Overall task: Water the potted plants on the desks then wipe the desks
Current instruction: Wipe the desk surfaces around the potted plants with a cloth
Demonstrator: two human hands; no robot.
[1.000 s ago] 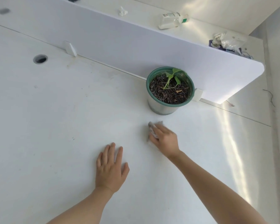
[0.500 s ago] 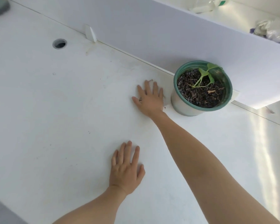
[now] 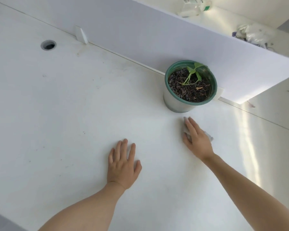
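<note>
A green-rimmed potted plant (image 3: pixel 189 87) with dark soil and a small green seedling stands on the white desk (image 3: pixel 73 122), against the white divider panel. Just in front of the pot, my right hand (image 3: pixel 196 139) presses flat on a small grey cloth (image 3: pixel 210 137), whose edges show beside the fingers and the palm. My left hand (image 3: pixel 123 164) lies flat on the desk, nearer to me, fingers apart and holding nothing. The desk surface on the left shows faint smudges and specks.
A white divider panel (image 3: pixel 140 39) runs along the desk's back edge, held by a white bracket (image 3: pixel 81 35). A round cable hole (image 3: pixel 48 45) sits at the left. Beyond the panel lie a clear bottle (image 3: pixel 193 8) and a crumpled plastic bag (image 3: pixel 252 35).
My right hand has swept with the cloth from the pot's left side back toward me, to a spot in front of the pot. My left hand has stayed flat on the desk.
</note>
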